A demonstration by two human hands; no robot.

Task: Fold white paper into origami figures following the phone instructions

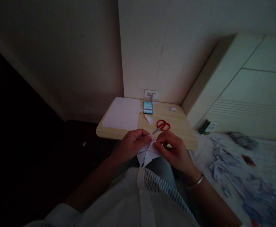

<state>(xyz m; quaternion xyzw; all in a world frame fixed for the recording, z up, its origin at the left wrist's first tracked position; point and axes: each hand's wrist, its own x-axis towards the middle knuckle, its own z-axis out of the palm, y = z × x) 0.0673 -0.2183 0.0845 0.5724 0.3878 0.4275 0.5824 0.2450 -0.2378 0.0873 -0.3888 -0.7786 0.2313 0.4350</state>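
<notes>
Over my lap, at the table's front edge, is a folded piece of white paper (148, 154) with creases and pointed corners. My left hand (135, 143) pinches its upper left side, thumb on top. On the upper right, my right hand (172, 147) grips the paper between thumb and fingers; the fingertips are partly hidden. Just beyond the hands, red-handled scissors (162, 125) lie on the table, their blades pointing towards me. A small white paper triangle (149, 119) lies left of the scissors.
On the wooden table (185, 134) are a stack of white paper (122, 113), a lit phone (148, 107) and a crumpled paper scrap (173, 108). A wall socket (151, 94) is behind. Many folded papers (219, 164) lie on the bed at right.
</notes>
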